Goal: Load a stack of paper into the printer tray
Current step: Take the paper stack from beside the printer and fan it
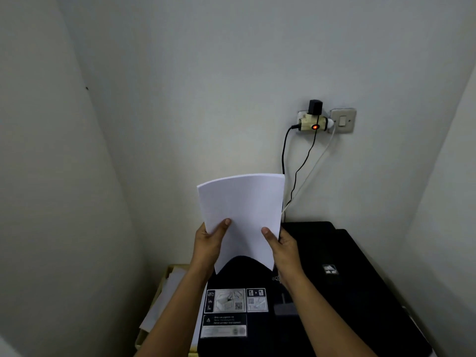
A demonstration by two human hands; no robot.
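Paper stack [240, 215] held upright in the air over the black printer [322, 279], in front of the white wall [206, 86]. Not yet in any tray.

Left hand [210, 243] grips the stack's left edge, thumb across the front sheet, other fingers hidden behind. Right hand [282, 244] grips the right edge the same way. Both grips sit low on the stack; the upper half stands free and bows slightly, and the bottom edge arches up in the middle.

Tray slot not clearly visible. The printer's rear part is dark and partly hidden by the paper; cannot tell whether a feed support is raised or where the guides sit.

Risks, as judged from here:
- The bow in the sheets could make the bottom edge enter unevenly, so corners catch or fold.
- With thumbs only on the front, the sheets could fan or slip apart on the way down, leaving a ragged edge that misfeeds.
- The slot is out of sight behind the paper, so the stack could land on the lid or beside the opening.
- Cables [296, 176] hang from the wall socket [313, 122] just behind the stack's right edge; the top corner could snag them if tilted back.
- A box of loose papers [164, 297] sits left of the printer; dropped sheets could fall in there.
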